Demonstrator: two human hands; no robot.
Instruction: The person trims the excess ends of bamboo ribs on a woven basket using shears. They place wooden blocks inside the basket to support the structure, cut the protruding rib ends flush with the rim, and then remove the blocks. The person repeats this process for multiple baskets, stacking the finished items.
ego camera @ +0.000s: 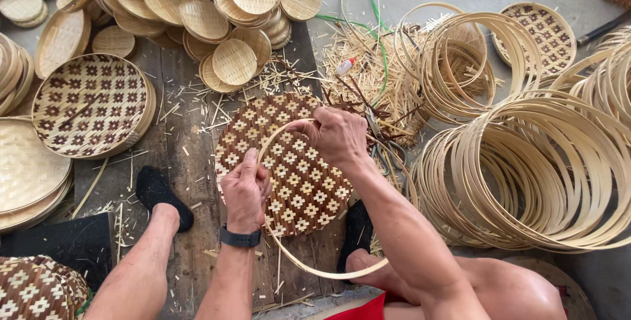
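Both hands grip a bamboo hoop (309,264) over the patterned woven disc (299,188): left hand (244,192) at the disc's left edge, right hand (336,136) at its top.

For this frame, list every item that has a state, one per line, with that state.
Left hand: closed on the bamboo hoop.
Right hand: grip on the hoop's top edge.
Bamboo hoop: held over the patterned woven mat.
Patterned woven mat: lying flat on the wooden board.
Loose hoops: piled at the right.
Plain woven discs: heaped at the top.
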